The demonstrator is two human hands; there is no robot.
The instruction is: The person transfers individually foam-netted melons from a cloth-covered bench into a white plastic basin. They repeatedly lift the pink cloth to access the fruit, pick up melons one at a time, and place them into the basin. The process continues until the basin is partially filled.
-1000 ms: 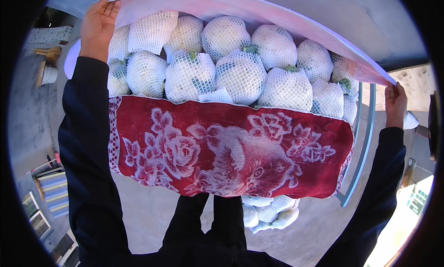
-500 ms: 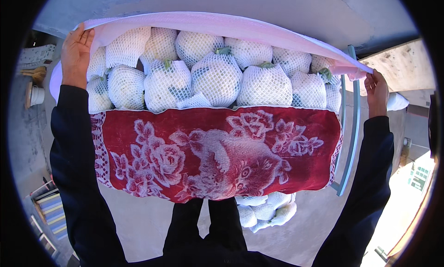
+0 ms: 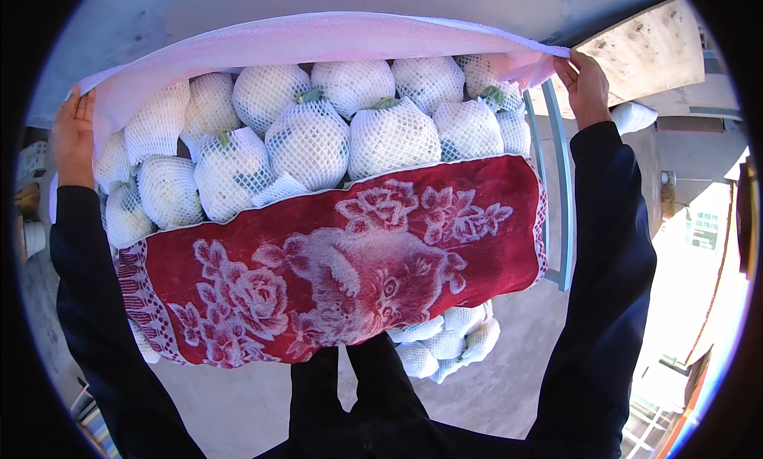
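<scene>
A pink cloth (image 3: 318,36) stretches across the far side, its edge lifted and bowed outward between my hands. At its far left corner my left hand (image 3: 74,137) closes its fingertips on the edge. My right hand (image 3: 586,85) pinches the right corner. Under the cloth lie rows of round pieces of produce (image 3: 308,145) in white foam netting, some with green stems or leaves showing. A red towel (image 3: 262,276) with a white rose and cat pattern covers the near part of the pile. What lies beneath the towel is hidden.
A light blue metal frame (image 3: 560,189) stands along the right side of the pile. More netted produce (image 3: 445,344) rests on the grey floor (image 3: 485,403) near my legs. A wooden board (image 3: 644,54) lies at the far right.
The pile, towel and cloth now appear shifted left and tilted in view, as the view has turned. Both hands keep hold of the pink cloth.
</scene>
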